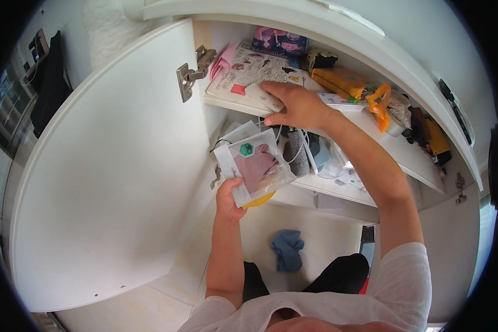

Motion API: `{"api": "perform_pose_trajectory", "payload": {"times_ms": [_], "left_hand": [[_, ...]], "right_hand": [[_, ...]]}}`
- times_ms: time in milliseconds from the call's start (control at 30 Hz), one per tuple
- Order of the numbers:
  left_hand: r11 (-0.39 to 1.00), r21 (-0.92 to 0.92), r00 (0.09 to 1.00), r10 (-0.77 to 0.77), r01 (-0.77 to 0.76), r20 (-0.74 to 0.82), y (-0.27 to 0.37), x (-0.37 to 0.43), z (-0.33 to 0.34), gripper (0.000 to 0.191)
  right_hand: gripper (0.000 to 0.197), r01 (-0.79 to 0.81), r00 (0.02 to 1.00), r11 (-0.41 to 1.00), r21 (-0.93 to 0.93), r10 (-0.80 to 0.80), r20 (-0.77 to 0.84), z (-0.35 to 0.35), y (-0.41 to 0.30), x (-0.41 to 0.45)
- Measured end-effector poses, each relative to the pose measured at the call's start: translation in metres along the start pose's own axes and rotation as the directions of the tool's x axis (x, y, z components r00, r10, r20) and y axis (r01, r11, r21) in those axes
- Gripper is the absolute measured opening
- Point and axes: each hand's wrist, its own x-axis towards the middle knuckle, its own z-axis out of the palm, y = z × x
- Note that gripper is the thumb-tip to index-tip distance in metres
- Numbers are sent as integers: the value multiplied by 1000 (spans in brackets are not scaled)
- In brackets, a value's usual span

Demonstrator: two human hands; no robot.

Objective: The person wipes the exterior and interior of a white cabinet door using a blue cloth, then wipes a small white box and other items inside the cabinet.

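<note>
My left hand (230, 199) grips the lower left corner of a translucent plastic pouch (255, 166) with a green hexagonal mark and dusky pink contents. Something yellow (259, 200) shows beneath the pouch's lower edge, and another pale packet (240, 132) lies behind it. On the upper cabinet shelf, my right hand (292, 103) is around a flat white plastic device (263, 97), fingers over its far side and thumb near the shelf edge. The device is over the corner of a white board or book (255, 68) printed with line drawings. The palm hides part of the device.
An open cabinet door (108, 178) stands at left on a metal hinge (191, 76). The upper shelf also holds an orange pouch (340, 81) and a white box (341, 102). Cables and a grey cylinder (298, 153) crowd the lower shelf. A blue cloth (287, 250) lies on the floor.
</note>
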Motion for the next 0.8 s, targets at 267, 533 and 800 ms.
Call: {"api": "perform_pose_trajectory", "payload": {"times_ms": [267, 533, 800], "left_hand": [[998, 58, 1000, 26, -27, 17, -3, -2, 4, 43], [995, 94, 995, 53, -45, -81, -3, -7, 8, 44], [993, 110, 993, 49, -37, -105, -2, -3, 9, 43]], "right_hand": [[61, 136, 972, 986, -92, -151, -178, 12, 0, -13], [44, -193, 971, 976, 95, 205, -126, -15, 5, 6], [76, -43, 991, 929, -367, -9, -137, 3, 2, -10]]}}
